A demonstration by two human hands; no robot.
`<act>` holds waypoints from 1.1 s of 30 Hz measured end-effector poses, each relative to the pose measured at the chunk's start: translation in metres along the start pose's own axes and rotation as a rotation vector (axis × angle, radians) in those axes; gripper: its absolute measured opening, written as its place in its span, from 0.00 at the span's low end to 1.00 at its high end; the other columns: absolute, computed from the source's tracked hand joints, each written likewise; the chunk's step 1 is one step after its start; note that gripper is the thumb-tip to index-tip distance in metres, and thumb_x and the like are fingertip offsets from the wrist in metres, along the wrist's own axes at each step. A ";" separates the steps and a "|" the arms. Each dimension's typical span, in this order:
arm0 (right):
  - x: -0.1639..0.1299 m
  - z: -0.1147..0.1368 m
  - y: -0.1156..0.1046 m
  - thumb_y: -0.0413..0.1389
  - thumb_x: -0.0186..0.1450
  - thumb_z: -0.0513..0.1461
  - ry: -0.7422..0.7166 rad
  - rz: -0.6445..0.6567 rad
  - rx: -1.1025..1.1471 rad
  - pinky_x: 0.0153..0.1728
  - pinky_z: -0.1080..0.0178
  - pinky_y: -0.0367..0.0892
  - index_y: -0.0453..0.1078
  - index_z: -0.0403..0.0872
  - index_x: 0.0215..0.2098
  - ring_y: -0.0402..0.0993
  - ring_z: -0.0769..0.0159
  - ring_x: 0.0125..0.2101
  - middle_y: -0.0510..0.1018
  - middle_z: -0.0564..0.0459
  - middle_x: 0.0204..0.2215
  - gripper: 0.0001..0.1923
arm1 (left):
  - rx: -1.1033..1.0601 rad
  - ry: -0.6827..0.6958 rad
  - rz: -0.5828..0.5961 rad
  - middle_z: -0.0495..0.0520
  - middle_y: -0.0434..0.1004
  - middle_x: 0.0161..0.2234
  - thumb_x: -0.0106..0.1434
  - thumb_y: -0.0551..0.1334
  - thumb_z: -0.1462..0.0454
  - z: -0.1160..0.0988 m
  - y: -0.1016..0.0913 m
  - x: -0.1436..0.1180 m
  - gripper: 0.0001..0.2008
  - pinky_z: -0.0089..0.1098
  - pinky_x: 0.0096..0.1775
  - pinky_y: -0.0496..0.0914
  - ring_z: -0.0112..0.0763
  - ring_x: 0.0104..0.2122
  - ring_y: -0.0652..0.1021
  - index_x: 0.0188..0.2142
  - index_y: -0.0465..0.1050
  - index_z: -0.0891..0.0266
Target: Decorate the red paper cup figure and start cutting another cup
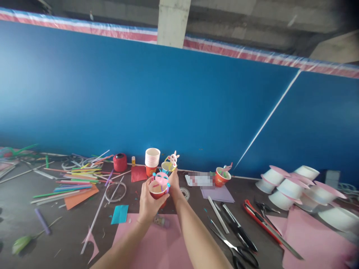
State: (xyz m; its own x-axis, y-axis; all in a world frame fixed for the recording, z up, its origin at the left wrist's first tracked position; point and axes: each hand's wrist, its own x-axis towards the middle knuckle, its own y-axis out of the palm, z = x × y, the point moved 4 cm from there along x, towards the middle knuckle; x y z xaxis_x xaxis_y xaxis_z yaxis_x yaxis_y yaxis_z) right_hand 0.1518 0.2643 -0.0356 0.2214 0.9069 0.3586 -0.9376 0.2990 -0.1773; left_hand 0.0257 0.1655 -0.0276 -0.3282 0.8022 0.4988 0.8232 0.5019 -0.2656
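My left hand (148, 203) holds the red paper cup (157, 189) by its wall, above the table (70, 231); my right hand (173, 183) pinches its rim. I think it is very light and crushes easily, and the pink decoration (162, 178) looks fragile, so I grip softly low on the side

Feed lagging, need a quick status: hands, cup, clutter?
Left hand grips red decorated cup. Right hand at rabbit cup behind. Cup stack close by, scissors to the right.
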 end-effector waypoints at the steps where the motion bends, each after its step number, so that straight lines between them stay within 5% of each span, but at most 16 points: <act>1: 0.000 0.001 -0.001 0.58 0.47 0.41 0.005 0.009 -0.014 0.40 0.62 0.65 0.63 0.44 0.43 0.72 0.57 0.40 0.76 0.45 0.38 0.25 | 0.000 -0.006 -0.001 0.57 0.67 0.43 0.41 0.67 0.57 0.000 0.000 0.000 0.36 0.41 0.46 0.66 0.42 0.45 0.70 0.50 0.59 0.61; 9: -0.024 0.013 -0.038 0.55 0.50 0.38 0.075 0.069 -0.042 0.39 0.55 0.66 0.63 0.41 0.46 0.73 0.55 0.39 0.73 0.39 0.41 0.24 | 0.012 -0.093 0.023 0.56 0.66 0.44 0.42 0.67 0.57 -0.003 -0.001 0.000 0.36 0.40 0.45 0.66 0.42 0.45 0.70 0.51 0.58 0.60; 13: -0.055 0.037 -0.059 0.53 0.56 0.40 0.024 0.184 0.049 0.38 0.59 0.69 0.65 0.43 0.44 0.73 0.61 0.38 0.75 0.44 0.39 0.17 | -0.005 -0.115 0.008 0.57 0.66 0.45 0.42 0.67 0.56 -0.005 -0.003 -0.001 0.36 0.41 0.44 0.66 0.43 0.46 0.70 0.50 0.58 0.60; 17: -0.078 0.062 -0.058 0.55 0.57 0.40 -0.039 0.307 0.154 0.36 0.61 0.70 0.65 0.44 0.46 0.73 0.60 0.38 0.75 0.45 0.39 0.19 | -0.037 -0.091 0.020 0.57 0.66 0.45 0.44 0.66 0.57 -0.008 -0.003 -0.003 0.34 0.41 0.44 0.66 0.43 0.46 0.70 0.50 0.58 0.59; 28: -0.077 0.062 -0.063 0.51 0.60 0.44 -0.038 0.141 0.050 0.33 0.66 0.67 0.71 0.43 0.34 0.73 0.64 0.31 0.77 0.49 0.31 0.13 | -0.072 -0.022 0.079 0.58 0.67 0.45 0.43 0.67 0.57 -0.014 -0.001 -0.008 0.36 0.41 0.45 0.65 0.43 0.46 0.70 0.51 0.58 0.60; 33: -0.070 0.050 -0.071 0.51 0.60 0.46 -0.003 0.096 0.001 0.28 0.68 0.67 0.70 0.43 0.35 0.73 0.66 0.28 0.77 0.50 0.28 0.15 | -0.242 -0.059 0.187 0.60 0.69 0.46 0.56 0.59 0.57 -0.012 0.004 -0.008 0.23 0.38 0.45 0.67 0.38 0.44 0.72 0.50 0.60 0.62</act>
State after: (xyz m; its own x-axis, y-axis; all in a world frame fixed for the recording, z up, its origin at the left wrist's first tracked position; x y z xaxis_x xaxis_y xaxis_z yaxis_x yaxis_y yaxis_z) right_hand 0.1891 0.1652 -0.0025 0.1298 0.9306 0.3423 -0.9547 0.2106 -0.2104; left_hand 0.0376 0.1573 -0.0230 -0.1815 0.8942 0.4091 0.9557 0.2583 -0.1407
